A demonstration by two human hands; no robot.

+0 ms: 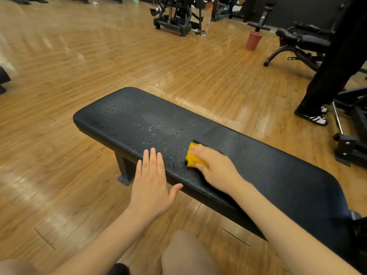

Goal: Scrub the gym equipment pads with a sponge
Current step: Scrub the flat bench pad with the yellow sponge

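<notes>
Gripping a yellow sponge [195, 158] with a dark scrubbing face, right hand [215, 171] pressing it onto the bench pad [139, 124] near the pad's near edge, roughly mid-length. Lying long, black and round-cornered — pebbled vinyl beading with droplets and a pale film left of the sponge. Hovering flat at the pad's near edge, just left of the sponge — left hand [152, 184], fingers straight and together, thumb splayed, holding nothing. Standing beyond the pad's far side on glossy wood planks: a terracotta-coloured bucket [253, 41].

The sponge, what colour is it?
Yellow-orange sponge with a dark scrubbing side, seen in the head view.
</notes>
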